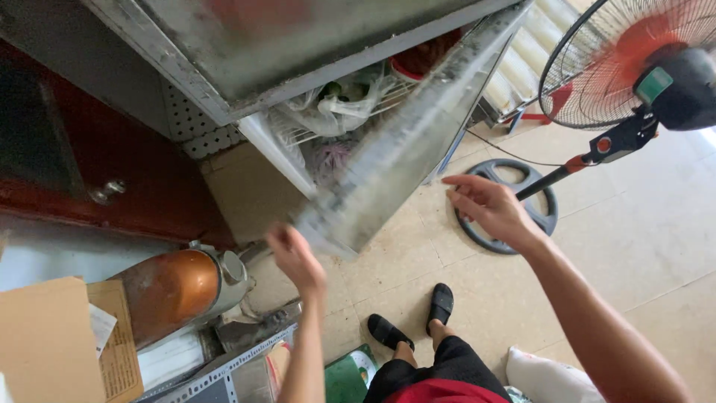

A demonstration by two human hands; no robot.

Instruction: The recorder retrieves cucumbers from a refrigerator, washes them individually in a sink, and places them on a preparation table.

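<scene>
Pale floor tiles [641, 246] are seen from above, with a person's two feet in black sandals [414, 317] planted on them. An open cabinet door [406, 142], its glass panel dusty and blurred by motion, is swung out from a metal cabinet [246, 52] at the top of the view. Inside the cabinet, a wire rack [388, 93] is noted, holding clear plastic bags [335, 104] with something green in them and a red container [421, 60]. The left hand [296, 257] is raised just below the lower corner of the door, fingers loosely curled; it is blurred, and whether it touches the door edge cannot be told. The right hand [488, 205] is held open with fingers spread, just beside the door's outer face and gripping nothing. A standing fan [634, 60] with a red blade hub and wire guard is placed at the right, its round dark base [507, 213] resting on the floor partly behind the right hand. At lower left, a copper-coloured rounded vessel [175, 287] and cardboard pieces [52, 343] are recorded beside a dark red wooden panel [149, 186]. A white sack [548, 377] lies near the person's right leg.
</scene>
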